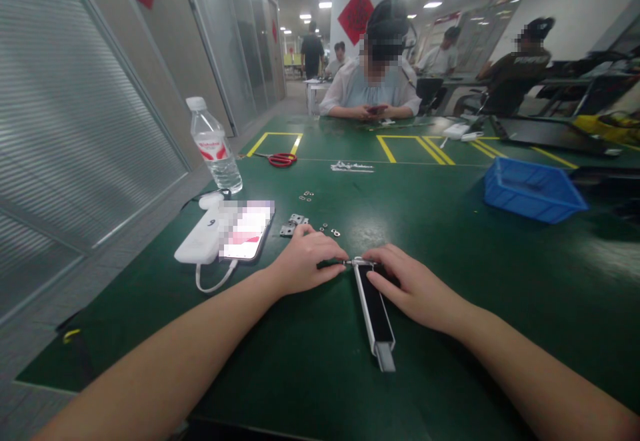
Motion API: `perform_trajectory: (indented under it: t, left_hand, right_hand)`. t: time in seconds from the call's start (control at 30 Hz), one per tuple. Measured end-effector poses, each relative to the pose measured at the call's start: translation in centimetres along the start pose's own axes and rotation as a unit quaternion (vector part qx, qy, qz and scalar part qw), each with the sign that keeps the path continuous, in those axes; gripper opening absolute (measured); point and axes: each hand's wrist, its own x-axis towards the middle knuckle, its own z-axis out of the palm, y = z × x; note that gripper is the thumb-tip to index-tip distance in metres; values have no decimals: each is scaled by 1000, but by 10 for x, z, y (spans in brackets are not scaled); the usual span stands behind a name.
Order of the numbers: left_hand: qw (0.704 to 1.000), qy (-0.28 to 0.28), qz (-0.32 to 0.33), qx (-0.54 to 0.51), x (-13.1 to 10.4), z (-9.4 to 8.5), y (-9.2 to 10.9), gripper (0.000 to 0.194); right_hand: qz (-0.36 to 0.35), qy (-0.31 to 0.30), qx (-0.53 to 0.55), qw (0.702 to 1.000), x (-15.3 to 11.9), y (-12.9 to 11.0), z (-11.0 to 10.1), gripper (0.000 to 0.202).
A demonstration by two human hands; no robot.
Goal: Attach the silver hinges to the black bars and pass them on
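A long black and silver device [376, 308] lies on the green table, with a flat metal tab at its near end. My left hand [311, 260] is closed in a pinch on a small metal piece at the device's far end. From the right, my right hand [407, 284] has its fingertips and thumb on the device's far end. Metal brackets [295, 225] lie just beyond my left hand, and small rings [335, 232] are scattered near them.
A white power bank [197, 241], a phone [250, 231] and a water bottle [216, 151] stand or lie at the left. Red scissors [283, 160] and thin metal parts [353, 167] are farther back. A blue bin [533, 191] is at the right. A person sits opposite.
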Motion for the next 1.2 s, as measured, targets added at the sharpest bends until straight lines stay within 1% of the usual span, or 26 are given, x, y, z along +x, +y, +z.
perform_trajectory:
  t: [0.37,0.57,0.83,1.0,1.07,1.2]
  left_hand:
    - [1000,-6,-5,24,0,2,-1,14]
    - [1000,-5,-7,25,0,2,-1,13]
    - [999,-19,-24,43,1,1,0,10]
    - [999,-16,-15,31,1,1,1,8]
    - [999,-15,-12,29,1,1,1,8]
    - [999,-18,-7,26,1,0,1,8]
  right_hand:
    - [0,1,-1,1000,0,0,0,20]
    - [6,-9,-2,1000,1,0,0,20]
    - [0,1,-3,1000,0,0,0,21]
    - [1,-3,1,1000,0,0,0,25]
    - [8,6,4,1000,0,1,0,27]
    - [49,37,-30,998,0,3,-1,23]
